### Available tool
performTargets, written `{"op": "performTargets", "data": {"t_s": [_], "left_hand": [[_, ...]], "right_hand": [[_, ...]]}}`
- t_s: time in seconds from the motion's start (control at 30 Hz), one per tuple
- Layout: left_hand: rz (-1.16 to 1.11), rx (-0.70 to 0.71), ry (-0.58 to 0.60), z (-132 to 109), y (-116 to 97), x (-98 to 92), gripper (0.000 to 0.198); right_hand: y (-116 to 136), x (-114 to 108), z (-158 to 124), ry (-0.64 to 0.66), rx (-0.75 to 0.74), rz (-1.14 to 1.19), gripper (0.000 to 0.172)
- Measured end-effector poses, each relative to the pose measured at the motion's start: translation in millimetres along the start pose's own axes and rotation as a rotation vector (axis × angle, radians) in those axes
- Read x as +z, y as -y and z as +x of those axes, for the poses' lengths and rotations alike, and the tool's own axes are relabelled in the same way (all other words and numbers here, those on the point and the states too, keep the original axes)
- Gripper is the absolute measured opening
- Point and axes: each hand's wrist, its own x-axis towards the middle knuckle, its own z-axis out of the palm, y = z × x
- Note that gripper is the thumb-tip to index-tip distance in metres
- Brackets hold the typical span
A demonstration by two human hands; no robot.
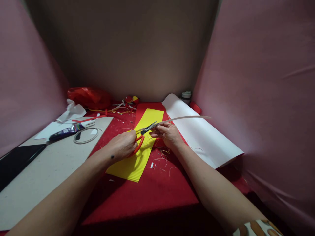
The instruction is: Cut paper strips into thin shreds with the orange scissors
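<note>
My left hand (124, 143) is closed around the orange handles of a pair of scissors (140, 145), whose dark blades point up and to the right, slightly parted. In my right hand (169, 133), thumb and fingers pinch a long, thin, pale strip (188, 117) close to the blade tips. The strip curves away to the right over a rolled white sheet. I cannot tell whether the blades touch it. Beneath both hands lies a yellow corrugated sheet (128, 169) on the red tablecloth (157, 203).
Fine trimmings and paper scraps (152, 165) litter the red cloth. To the left, a grey board (59, 177) bears a dark tube (66, 131), a pale ring (86, 141) and a black flat object (22, 162). A red plastic bag (90, 97) sits behind; the white sheet (197, 134) lies right.
</note>
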Motion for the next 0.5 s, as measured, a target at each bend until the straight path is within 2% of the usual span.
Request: {"op": "performTargets", "data": {"t_s": [0.5], "left_hand": [[0.016,0.019,-0.023,6,14,9.1,0.035]], "right_hand": [[0,0,-1,0.030,0.034,-0.008,0.004]]}}
